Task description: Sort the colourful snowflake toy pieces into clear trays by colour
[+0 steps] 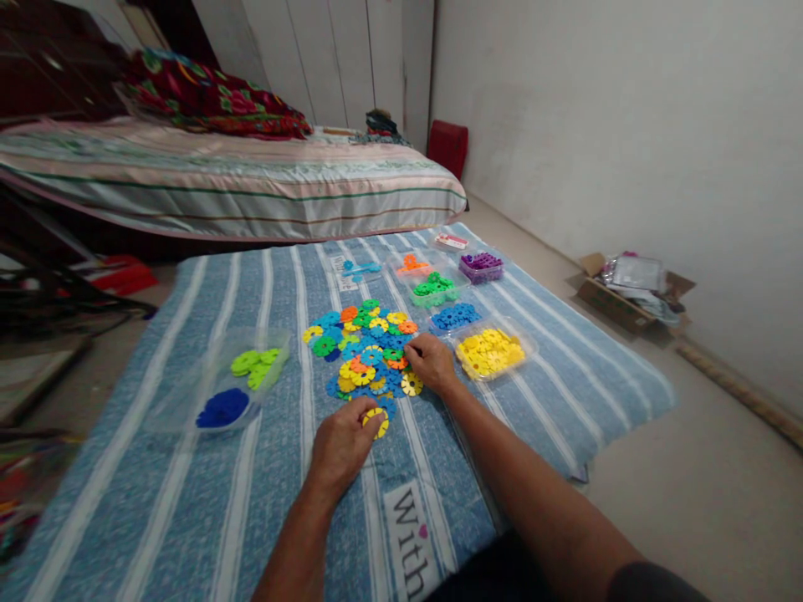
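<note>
A loose heap of notched plastic discs point(360, 351) in yellow, blue, green and orange lies mid-table. At its near edge my left hand point(344, 439) is closed, thumb and fingers pinching a yellow disc point(375, 423). My right hand point(432, 361) reaches the heap's right side with its fingers pressed together; what they hold, if anything, is hidden. A yellow disc point(411, 384) lies just under that hand. Beyond it sits a clear box of yellow discs point(490, 351), and behind that one of blue discs point(456, 316).
On the left, a clear tray point(181, 393) holds lime and dark blue discs. Farther back are boxes of green point(434, 288), orange point(412, 264) and purple pieces point(482, 266). A striped cloth point(244, 518) covers the table. A bed point(251, 184) stands behind; a cardboard box point(608, 303) is on the floor.
</note>
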{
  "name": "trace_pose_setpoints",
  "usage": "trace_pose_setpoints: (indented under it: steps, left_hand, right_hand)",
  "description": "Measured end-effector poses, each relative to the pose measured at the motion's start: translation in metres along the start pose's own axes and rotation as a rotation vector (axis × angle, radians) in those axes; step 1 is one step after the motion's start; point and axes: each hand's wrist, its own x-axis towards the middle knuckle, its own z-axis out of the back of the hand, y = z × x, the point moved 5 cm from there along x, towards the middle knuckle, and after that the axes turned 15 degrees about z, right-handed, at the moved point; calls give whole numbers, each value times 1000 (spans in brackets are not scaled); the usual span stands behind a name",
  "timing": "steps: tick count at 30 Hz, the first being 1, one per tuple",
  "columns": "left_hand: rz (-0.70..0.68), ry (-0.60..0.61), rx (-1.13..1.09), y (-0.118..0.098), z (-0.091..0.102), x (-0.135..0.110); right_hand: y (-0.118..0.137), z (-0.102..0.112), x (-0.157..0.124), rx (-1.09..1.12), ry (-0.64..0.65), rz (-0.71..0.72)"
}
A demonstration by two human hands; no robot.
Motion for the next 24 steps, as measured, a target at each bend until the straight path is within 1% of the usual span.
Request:
trace_pose_setpoints:
  steps: [5, 11, 20, 24]
  left_hand:
    - [4, 1, -34, 6, -2, 1]
    - [14, 11, -70, 7, -1, -4]
    - [132, -68, -124, 14, 7, -7]
    - [173, -83, -159, 18, 9, -6]
  right_hand:
    - [2, -1, -2, -8, 7, 10]
    - [6, -1, -7, 17, -7, 35]
    - [6, -1, -14, 55, 5, 62]
    - [7, -1, -15, 76, 8, 80]
